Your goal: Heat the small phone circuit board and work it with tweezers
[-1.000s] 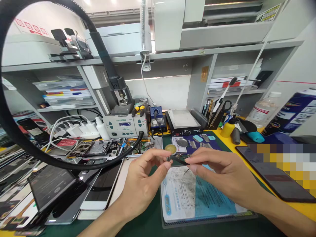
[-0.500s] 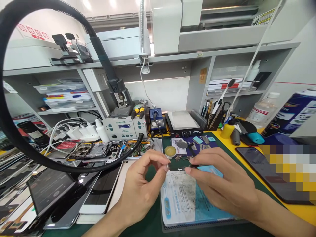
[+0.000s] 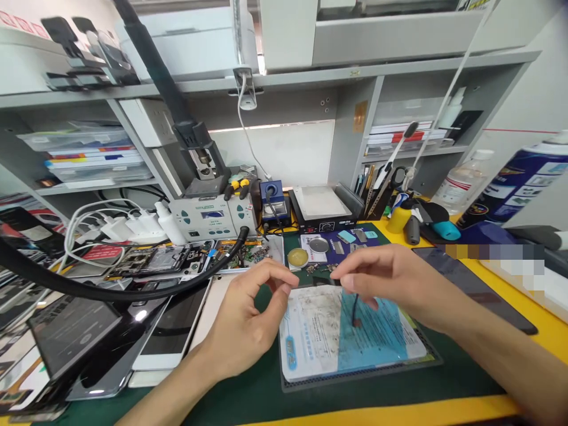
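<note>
My right hand (image 3: 390,278) pinches a thin black flex strip (image 3: 355,312), which dangles from its fingertips over the blue and white work sheet (image 3: 323,346). A few centimetres to the left, my left hand (image 3: 248,322) hovers with thumb and forefinger pressed together and nothing visible between them. Between the two hands a small dark part (image 3: 320,280) lies at the sheet's far edge; I cannot tell whether a finger touches it.
A row of phones (image 3: 171,331) and opened boards (image 3: 155,260) fills the left. A black hose (image 3: 133,291) curves over them. A soldering station (image 3: 213,216), hot plate (image 3: 322,208) and flux tin (image 3: 297,257) stand behind. A dark phone (image 3: 470,284), a bottle (image 3: 459,189) and a blue spray can (image 3: 519,177) are at the right.
The black strip was held between both hands; now my left hand has let go and only the right holds it, hanging down. The view has tilted downward.
</note>
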Motion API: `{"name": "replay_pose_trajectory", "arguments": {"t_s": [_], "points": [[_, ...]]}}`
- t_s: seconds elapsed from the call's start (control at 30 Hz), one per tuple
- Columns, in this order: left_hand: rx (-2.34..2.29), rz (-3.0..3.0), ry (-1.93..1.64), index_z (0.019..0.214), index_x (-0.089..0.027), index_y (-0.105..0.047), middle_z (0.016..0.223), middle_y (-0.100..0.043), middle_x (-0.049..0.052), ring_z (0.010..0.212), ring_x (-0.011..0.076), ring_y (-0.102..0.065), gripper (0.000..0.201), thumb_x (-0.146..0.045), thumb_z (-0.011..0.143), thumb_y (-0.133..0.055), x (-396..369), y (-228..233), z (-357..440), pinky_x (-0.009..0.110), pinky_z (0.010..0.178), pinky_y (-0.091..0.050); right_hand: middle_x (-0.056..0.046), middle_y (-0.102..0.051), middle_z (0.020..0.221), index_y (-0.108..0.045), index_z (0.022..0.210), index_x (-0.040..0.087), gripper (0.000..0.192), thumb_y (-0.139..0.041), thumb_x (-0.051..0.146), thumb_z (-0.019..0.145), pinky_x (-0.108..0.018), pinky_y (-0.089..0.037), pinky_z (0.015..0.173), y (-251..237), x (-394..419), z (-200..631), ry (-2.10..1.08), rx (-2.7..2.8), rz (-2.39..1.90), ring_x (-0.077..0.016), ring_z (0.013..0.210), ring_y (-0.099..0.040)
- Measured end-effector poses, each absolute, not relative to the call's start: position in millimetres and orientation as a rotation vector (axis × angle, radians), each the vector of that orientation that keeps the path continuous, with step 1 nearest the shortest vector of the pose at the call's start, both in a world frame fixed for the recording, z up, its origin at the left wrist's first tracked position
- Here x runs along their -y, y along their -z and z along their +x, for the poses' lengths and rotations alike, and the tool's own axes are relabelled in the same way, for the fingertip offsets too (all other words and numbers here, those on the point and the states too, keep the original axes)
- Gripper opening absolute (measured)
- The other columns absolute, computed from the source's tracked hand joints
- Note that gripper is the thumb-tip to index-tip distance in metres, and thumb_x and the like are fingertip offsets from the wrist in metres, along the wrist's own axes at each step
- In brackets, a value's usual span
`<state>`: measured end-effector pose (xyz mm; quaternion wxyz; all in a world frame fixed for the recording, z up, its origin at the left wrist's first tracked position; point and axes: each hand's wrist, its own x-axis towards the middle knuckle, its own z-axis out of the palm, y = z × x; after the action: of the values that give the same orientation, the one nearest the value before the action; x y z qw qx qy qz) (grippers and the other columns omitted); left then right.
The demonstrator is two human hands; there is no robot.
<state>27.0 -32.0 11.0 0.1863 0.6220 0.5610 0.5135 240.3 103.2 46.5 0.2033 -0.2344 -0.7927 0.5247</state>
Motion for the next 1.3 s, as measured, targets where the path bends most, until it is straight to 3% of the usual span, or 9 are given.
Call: {"name": "replay_pose_trajectory", "arguments": {"t_s": [0.03, 0.1, 0.3, 0.47, 0.57, 0.73, 0.93, 1.03, 1.3], "points": [[-1.614, 1.788, -1.414, 0.099, -0.024, -0.067, 0.095, -0.066, -0.001, 0.088, 0.0113, -0.061, 0.015, -0.017, 0.098, -0.054, 32, -12, 26, 0.024, 0.078, -0.047, -0.004, -0.067, 0.072, -0.08, 0.093, 0.017, 0.026, -0.074, 0.042, 0.087, -0.025, -0.043, 0.046, -48, -108, 241, -1.704, 2.186, -0.749, -0.0109, 0.051, -0.053], [-1.68, 1.836, -1.36, 0.098, -0.024, -0.066, 0.094, -0.066, -0.001, 0.085, 0.011, -0.061, 0.014, -0.016, 0.097, -0.055, 31, -12, 25, 0.024, 0.077, -0.047, -0.005, -0.069, 0.079, -0.081, 0.095, 0.016, 0.027, -0.076, 0.04, 0.084, -0.024, -0.042, 0.047, -49, -117, 239, -1.888, 2.212, -0.813, -0.0095, 0.051, -0.051], [-1.753, 1.887, -1.237, 0.097, -0.023, -0.066, 0.096, -0.067, 0.0, 0.086, 0.0126, -0.062, 0.012, -0.02, 0.097, -0.054, 31, -9, 23, 0.026, 0.073, -0.047, -0.001, -0.064, 0.065, -0.082, 0.096, 0.019, 0.025, -0.068, 0.038, 0.089, -0.024, -0.033, 0.048, -46, -120, 235, -1.431, 2.668, -0.948, -0.01, 0.051, -0.047], [-1.792, 1.979, -1.149, 0.097, -0.021, -0.066, 0.096, -0.067, 0.003, 0.091, 0.0164, -0.062, 0.014, -0.021, 0.097, -0.052, 30, -5, 24, 0.03, 0.077, -0.048, 0.0, -0.069, 0.07, -0.079, 0.09, 0.021, 0.022, -0.067, 0.039, 0.088, -0.024, -0.038, 0.048, -50, -112, 240, -1.108, 2.773, -0.996, -0.012, 0.052, -0.058], [-1.782, 2.007, -1.122, 0.097, -0.02, -0.066, 0.096, -0.067, 0.004, 0.091, 0.0174, -0.062, 0.015, -0.02, 0.097, -0.051, 28, -5, 24, 0.031, 0.078, -0.048, 0.001, -0.069, 0.068, -0.077, 0.087, 0.021, 0.018, -0.07, 0.037, 0.087, -0.025, -0.038, 0.048, -51, -111, 242, -0.972, 2.788, -0.98, -0.0109, 0.048, -0.057], [-1.775, 2.021, -1.118, 0.096, -0.02, -0.066, 0.097, -0.066, 0.004, 0.091, 0.0175, -0.062, 0.015, -0.02, 0.098, -0.05, 28, -4, 24, 0.032, 0.079, -0.047, -0.001, -0.072, 0.08, -0.076, 0.077, 0.023, 0.016, -0.072, 0.037, 0.085, -0.027, -0.039, 0.057, -48, -111, 243, -0.713, 2.807, -0.877, -0.0173, 0.071, -0.063], [-1.81, 2.012, -1.123, 0.097, -0.02, -0.066, 0.096, -0.066, 0.004, 0.091, 0.0185, -0.061, 0.015, -0.022, 0.098, -0.051, 28, -3, 23, 0.033, 0.078, -0.048, -0.002, -0.072, 0.077, -0.076, 0.079, 0.021, 0.026, -0.069, 0.044, 0.088, -0.027, -0.038, 0.054, -56, -119, 246, -0.888, 2.772, -0.914, -0.0152, 0.064, -0.06], [-1.84, 1.996, -1.123, 0.097, -0.02, -0.066, 0.096, -0.066, 0.005, 0.091, 0.0198, -0.061, 0.015, -0.025, 0.098, -0.052, 28, -4, 23, 0.033, 0.076, -0.048, -0.002, -0.07, 0.071, -0.078, 0.082, 0.02, 0.03, -0.064, 0.045, 0.091, -0.029, -0.038, 0.055, -52, -137, 247, -0.786, 2.659, -1.022, -0.0162, 0.061, -0.059], [-1.85, 1.971, -1.128, 0.097, -0.02, -0.066, 0.099, -0.068, 0.006, 0.095, 0.0217, -0.062, 0.017, -0.029, 0.098, -0.052, 27, -5, 23, 0.034, 0.078, -0.048, -0.008, -0.074, 0.092, -0.082, 0.103, 0.019, 0.024, -0.067, 0.029, 0.087, -0.031, -0.041, 0.073, -16, -168, 235, -0.674, 2.77, -0.884, -0.0219, 0.082, -0.063]]}}
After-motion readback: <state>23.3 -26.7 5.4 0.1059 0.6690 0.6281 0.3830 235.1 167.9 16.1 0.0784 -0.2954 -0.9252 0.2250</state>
